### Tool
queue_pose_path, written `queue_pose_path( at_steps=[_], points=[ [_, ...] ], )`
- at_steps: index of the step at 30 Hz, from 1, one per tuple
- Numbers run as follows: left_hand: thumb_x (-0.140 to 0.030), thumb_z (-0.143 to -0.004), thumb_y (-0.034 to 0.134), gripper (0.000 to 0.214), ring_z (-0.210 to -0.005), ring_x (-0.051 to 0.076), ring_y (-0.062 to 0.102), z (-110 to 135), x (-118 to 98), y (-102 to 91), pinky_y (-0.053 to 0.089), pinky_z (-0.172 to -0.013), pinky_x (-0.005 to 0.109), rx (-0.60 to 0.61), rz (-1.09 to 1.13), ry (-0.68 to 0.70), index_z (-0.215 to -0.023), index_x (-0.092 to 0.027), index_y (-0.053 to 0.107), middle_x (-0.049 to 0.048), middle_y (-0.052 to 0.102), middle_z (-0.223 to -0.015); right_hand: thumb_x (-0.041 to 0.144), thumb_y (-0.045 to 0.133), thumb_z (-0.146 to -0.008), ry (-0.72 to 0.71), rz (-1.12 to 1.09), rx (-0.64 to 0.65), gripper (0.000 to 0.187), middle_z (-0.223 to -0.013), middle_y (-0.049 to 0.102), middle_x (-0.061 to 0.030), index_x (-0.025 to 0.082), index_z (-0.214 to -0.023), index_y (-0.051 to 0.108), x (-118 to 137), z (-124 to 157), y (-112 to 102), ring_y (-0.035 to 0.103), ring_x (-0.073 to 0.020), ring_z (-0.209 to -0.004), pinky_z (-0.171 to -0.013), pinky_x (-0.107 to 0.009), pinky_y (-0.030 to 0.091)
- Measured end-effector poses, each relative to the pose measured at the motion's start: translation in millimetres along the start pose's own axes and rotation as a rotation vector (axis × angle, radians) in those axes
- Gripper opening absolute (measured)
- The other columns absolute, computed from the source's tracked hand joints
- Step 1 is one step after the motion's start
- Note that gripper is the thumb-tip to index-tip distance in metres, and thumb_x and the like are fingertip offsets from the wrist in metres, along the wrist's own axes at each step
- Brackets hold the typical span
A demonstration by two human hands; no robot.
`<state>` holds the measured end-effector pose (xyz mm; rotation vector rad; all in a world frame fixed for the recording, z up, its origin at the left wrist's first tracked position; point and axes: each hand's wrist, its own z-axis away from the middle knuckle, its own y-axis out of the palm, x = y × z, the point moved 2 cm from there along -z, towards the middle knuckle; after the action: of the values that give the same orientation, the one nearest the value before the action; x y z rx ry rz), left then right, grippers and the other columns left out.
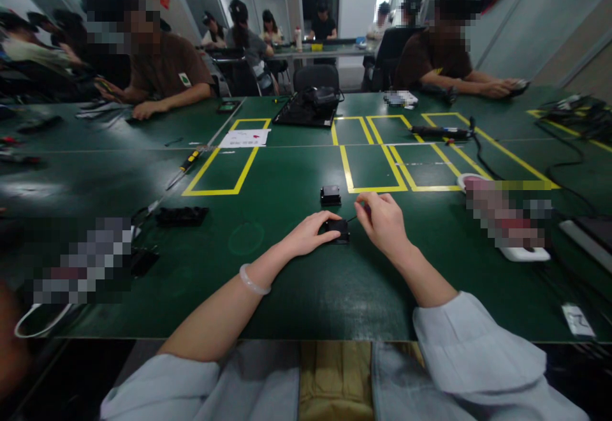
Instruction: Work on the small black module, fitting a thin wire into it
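Observation:
My left hand (310, 235), a pale bracelet on its wrist, grips a small black box-like part (341, 232) resting on the green table. Thumb and fingers lie around it and cover some of it. Just to the right, my right hand (380, 217) is closed in a pinch. A thin dark strip (352, 219), perhaps a wire or a slim tool, runs from its fingertips towards the black part; its kind is too small to make out. Slightly beyond my hands stands a second small black box-like part (330, 195), touched by neither.
Yellow tape outlines (377, 189) mark the table (287, 293). At left lie a yellow-black screwdriver (190, 161), a black strip-shaped part (182, 216) and a blurred-out device. A black power driver (442, 132) with a cable and a phone-like object (502, 217) are at right. Co-workers sit across.

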<state>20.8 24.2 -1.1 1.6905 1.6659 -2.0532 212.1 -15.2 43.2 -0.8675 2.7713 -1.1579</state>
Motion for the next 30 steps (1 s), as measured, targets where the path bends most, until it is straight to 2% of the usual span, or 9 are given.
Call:
queue_pose_path(
  at_steps=[8, 15, 23, 30],
  points=[
    [-0.042, -0.092, 0.054, 0.036, -0.109, 0.023, 0.058, -0.3, -0.1, -0.2, 0.043, -0.096, 0.036, -0.007, -0.005, 0.011, -0.121, -0.021, 0.055, 0.0060, 0.062, -0.118, 0.019, 0.042, -0.090, -0.002, 0.003, -0.012, 0.016, -0.074, 0.063, -0.0032, 0.018, -0.098, 0.055, -3.6, 1.0, 2.4, 0.056, -0.0175, -0.065, -0.075, -0.032, 0.042],
    [-0.043, -0.092, 0.054, 0.037, -0.108, 0.023, 0.058, -0.1, -0.5, -0.5, 0.043, -0.095, 0.036, -0.005, -0.011, 0.009, -0.122, -0.021, 0.054, 0.0064, 0.062, -0.118, 0.033, 0.048, -0.093, -0.006, 0.004, -0.004, 0.013, -0.065, 0.058, 0.0006, 0.021, -0.093, 0.053, -2.2, 0.8, -0.3, 0.052, -0.0165, -0.061, -0.071, -0.031, 0.040],
    [-0.042, -0.093, 0.053, 0.036, -0.109, 0.023, 0.058, 0.3, -1.2, -1.4, 0.043, -0.094, 0.035, 0.005, -0.005, 0.014, -0.122, -0.021, 0.055, 0.0059, 0.061, -0.119, 0.023, 0.047, -0.092, -0.009, 0.011, -0.015, 0.007, -0.066, 0.059, 0.0006, 0.020, -0.094, 0.053, -3.4, 0.6, 0.9, 0.054, -0.0156, -0.061, -0.071, -0.029, 0.041],
    [-0.042, -0.093, 0.054, 0.036, -0.107, 0.022, 0.058, -0.4, 0.2, 0.0, 0.043, -0.093, 0.035, 0.001, -0.017, 0.023, -0.121, -0.020, 0.055, 0.0060, 0.062, -0.116, 0.019, 0.046, -0.089, 0.008, -0.009, -0.004, 0.014, -0.069, 0.060, -0.0003, 0.019, -0.102, 0.051, -4.1, 2.7, 3.0, 0.054, -0.0170, -0.063, -0.073, -0.032, 0.043]
  ],
)
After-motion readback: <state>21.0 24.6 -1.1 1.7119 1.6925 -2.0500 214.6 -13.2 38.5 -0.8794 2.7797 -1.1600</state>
